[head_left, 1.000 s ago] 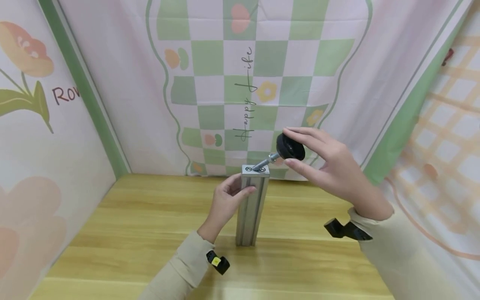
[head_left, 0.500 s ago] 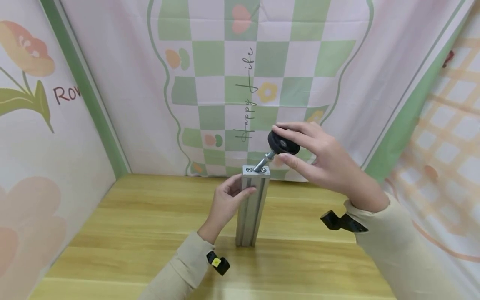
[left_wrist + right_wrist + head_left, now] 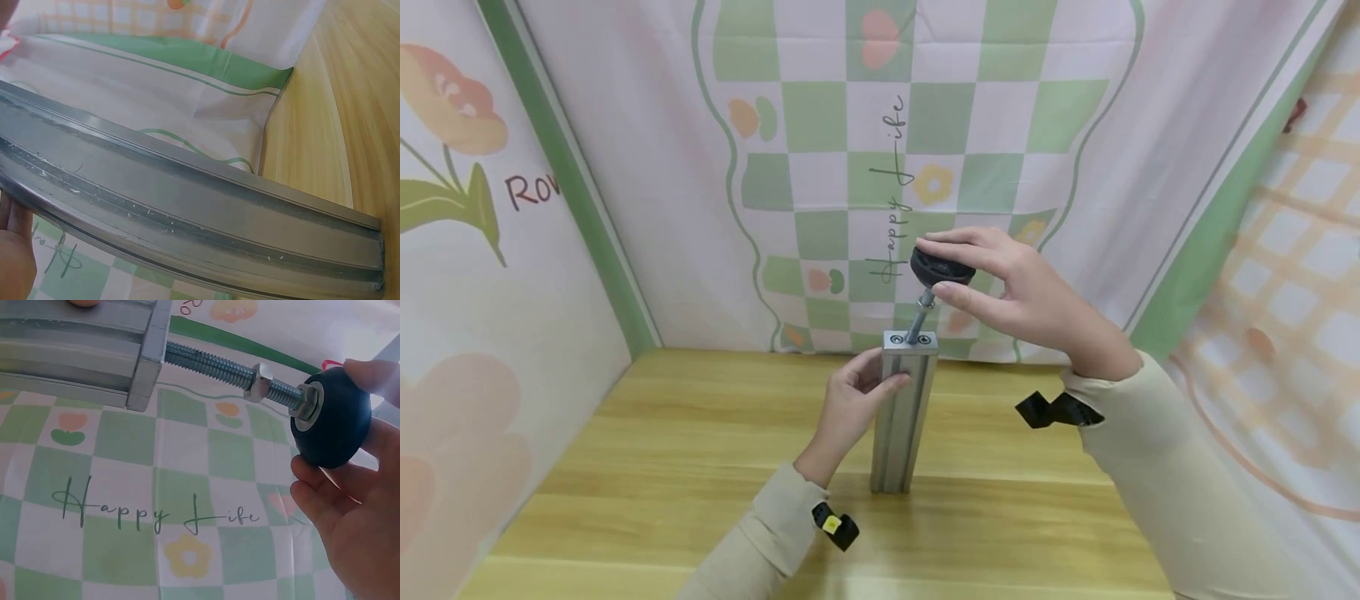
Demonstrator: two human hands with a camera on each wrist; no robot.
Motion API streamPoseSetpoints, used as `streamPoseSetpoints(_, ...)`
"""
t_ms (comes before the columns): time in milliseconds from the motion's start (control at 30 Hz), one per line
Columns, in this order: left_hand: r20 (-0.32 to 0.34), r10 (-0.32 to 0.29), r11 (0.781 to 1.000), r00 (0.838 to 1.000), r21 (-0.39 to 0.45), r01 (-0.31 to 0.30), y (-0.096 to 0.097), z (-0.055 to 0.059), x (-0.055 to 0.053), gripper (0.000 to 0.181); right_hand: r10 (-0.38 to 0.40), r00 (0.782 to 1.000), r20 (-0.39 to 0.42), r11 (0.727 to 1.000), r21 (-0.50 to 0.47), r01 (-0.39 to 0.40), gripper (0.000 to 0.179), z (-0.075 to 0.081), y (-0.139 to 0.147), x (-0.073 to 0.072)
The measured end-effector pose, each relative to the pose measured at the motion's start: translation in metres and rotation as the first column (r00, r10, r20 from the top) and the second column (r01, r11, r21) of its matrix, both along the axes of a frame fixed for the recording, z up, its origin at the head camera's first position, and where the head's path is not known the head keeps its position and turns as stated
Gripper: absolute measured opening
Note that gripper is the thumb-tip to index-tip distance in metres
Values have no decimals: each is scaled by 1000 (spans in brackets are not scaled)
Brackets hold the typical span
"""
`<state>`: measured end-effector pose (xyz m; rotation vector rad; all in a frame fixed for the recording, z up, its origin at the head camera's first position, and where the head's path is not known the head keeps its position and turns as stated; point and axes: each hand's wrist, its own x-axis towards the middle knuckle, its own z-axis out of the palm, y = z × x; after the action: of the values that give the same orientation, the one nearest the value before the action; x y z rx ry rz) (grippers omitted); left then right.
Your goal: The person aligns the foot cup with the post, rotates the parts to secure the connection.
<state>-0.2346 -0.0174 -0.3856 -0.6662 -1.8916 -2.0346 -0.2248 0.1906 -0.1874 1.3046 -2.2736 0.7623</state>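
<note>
An aluminium profile [image 3: 901,417] stands upright on the wooden table, with a metal end plate [image 3: 891,340] and two screws on its top. My left hand [image 3: 853,400] grips its upper part from the left, thumb across the near face. Above the plate, my right hand [image 3: 1011,279] holds the round black base of a levelling foot [image 3: 942,268] between thumb and fingers. In the right wrist view the threaded rod [image 3: 212,365] carries a hex nut [image 3: 259,382] partway along, and its tip meets the end plate. The rod leans slightly to the right in the head view.
The wooden table [image 3: 700,433] spreads around the profile's foot. A patterned cloth wall [image 3: 820,179] hangs close behind it, with printed cloth sides at left and right. Small black wrist mounts [image 3: 835,525] sit on both sleeves.
My right hand has swung the levelling foot's base left and slightly up, bringing the rod from a strong tilt to nearly upright. The left hand and profile stay in place.
</note>
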Motion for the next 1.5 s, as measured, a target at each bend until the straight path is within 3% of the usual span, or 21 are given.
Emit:
streamPoseSetpoints(333, -5, 8, 1000, 1000, -12, -8, 0, 1, 1, 32, 35, 999, 17, 997, 67, -36, 46, 8, -5, -4)
streamPoseSetpoints(667, -18, 14, 1000, 1000, -19, -14, 0, 1, 0, 32, -16, 1000, -12, 992, 127, 17, 45, 13, -18, -3)
streamPoseSetpoints(933, 39, 13, 1000, 999, -17, -13, 1, 2, 3, 35, -98, 994, -45, 990, 102, 102, 49, 10, -27, 0)
streamPoseSetpoints(1100, 48, 14, 1000, 999, -21, -13, 0, 2, 3, 35, -257, 958, -129, 962, 65, 267, 48, 3, -37, 0)
streamPoseSetpoints(1233, 33, 7, 1000, 999, -27, -6, 0, 1, 1, 34, -359, 895, -264, 928, -3, 372, 47, -3, -45, -3)
streamPoseSetpoints(1367, 16, -8, 1000, 1000, -25, 8, -1, 0, 0, 33, -389, 835, -390, 915, -61, 398, 48, -10, -47, -6)
streamPoseSetpoints(1433, 12, -11, 1000, 1000, -22, 11, -1, 0, 1, 33, -384, 833, -399, 918, -68, 391, 49, -12, -46, -6)
streamPoseSetpoints(1500, 9, -10, 1000, 1000, -20, 11, -1, 0, 1, 33, -352, 869, -348, 933, -57, 355, 49, -13, -44, -5)
